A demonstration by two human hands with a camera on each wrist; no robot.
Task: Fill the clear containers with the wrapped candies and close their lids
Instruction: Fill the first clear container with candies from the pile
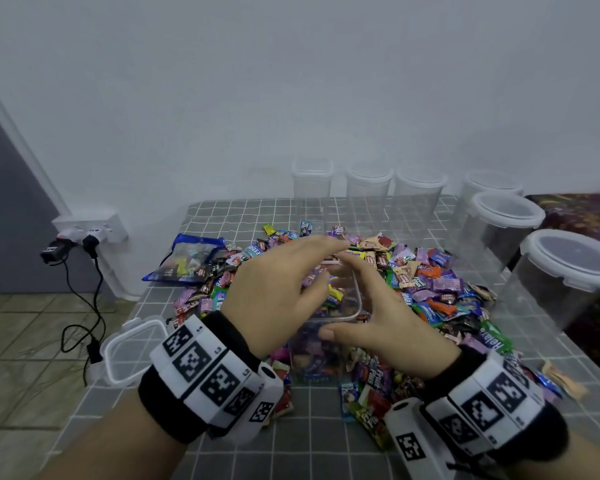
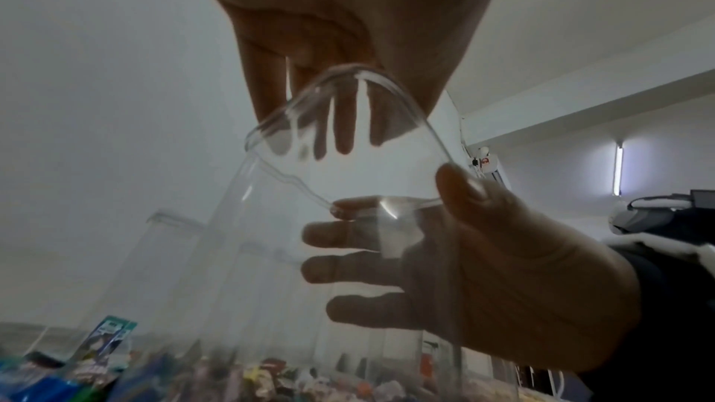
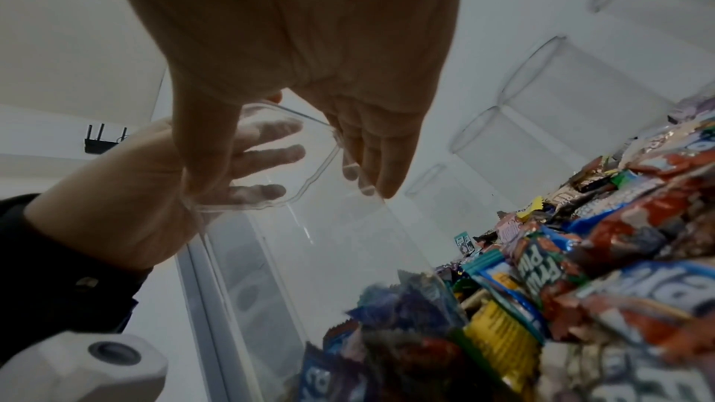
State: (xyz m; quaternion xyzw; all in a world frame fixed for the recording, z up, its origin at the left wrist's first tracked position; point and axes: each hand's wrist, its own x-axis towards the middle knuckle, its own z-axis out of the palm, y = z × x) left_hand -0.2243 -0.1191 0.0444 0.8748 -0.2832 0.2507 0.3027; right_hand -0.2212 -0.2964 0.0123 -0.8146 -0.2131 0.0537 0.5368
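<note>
Table [image 1: 222, 216]: flat top covered in a grey cloth with a white grid pattern.

Candy heap [image 1: 426, 289]: a wide, loose spread of small foil and plastic wrapped sweets in purple, blue, green, orange and brown, lying across the middle of the table.

Closed containers [image 1: 568, 268]: six clear plastic tubs with white-rimmed lids are seen in the head view, ranged along the back and right edges of the table; most are round, the leftmost square.

Open container [image 1: 329, 327]: clear, thin-walled, square with rounded corners, standing upright in the heap at the table's centre. It is partly filled with sweets. In the wrist views the upper walls are shown empty, and the glossy rim reads sharply.

Blue-edged pouch [image 1: 187, 259]: clear zip bag holding sweets, lying at the heap's left edge.

Loose lid [image 1: 132, 351]: clear, square, with hinged clip flaps, lying flat at the table's front left corner, well apart from the open container.

Left hand [image 1: 274, 292]: fingers are held straight and spread above the container's mouth; nothing is gripped.

Right hand [image 1: 378, 320]: fingers are extended beside the container's right wall, thumb at the near rim. In the left wrist view the thumb is seen against the rim corner; a firm hold cannot be told.
</note>
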